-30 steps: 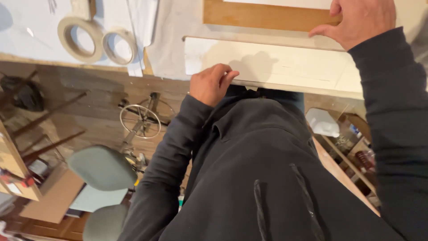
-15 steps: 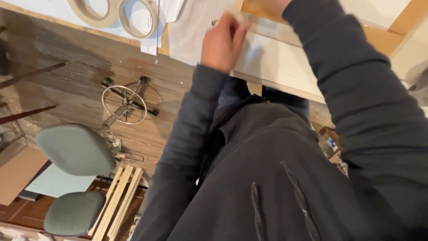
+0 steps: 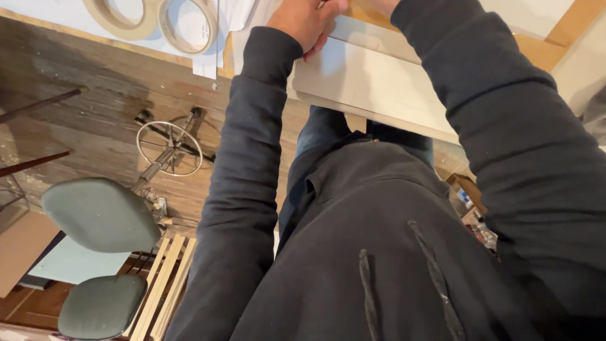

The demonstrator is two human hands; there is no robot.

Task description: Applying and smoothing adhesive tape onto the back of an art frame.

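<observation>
A long white board [image 3: 379, 82] lies across the workbench at the top of the head view, its near edge over my dark sweater. My left hand [image 3: 306, 22] sits at the board's left end with its fingers curled onto the board's far corner. Of my right hand [image 3: 377, 5] only a sliver shows at the top edge, past the dark sleeve, above the board and a brown wooden panel [image 3: 536, 47]. Its fingers are cut off by the frame.
Two rolls of masking tape [image 3: 120, 16] [image 3: 189, 25] lie on the pale bench top at upper left. On the wooden floor below stand a green chair [image 3: 101, 215], a green stool [image 3: 101, 306], a wire-wheel stand [image 3: 169, 146] and wooden slats [image 3: 161, 284].
The view has tilted down and left toward the floor. My left hand moved from the board's near edge up to its far left corner; my right hand slid out past the top edge.
</observation>
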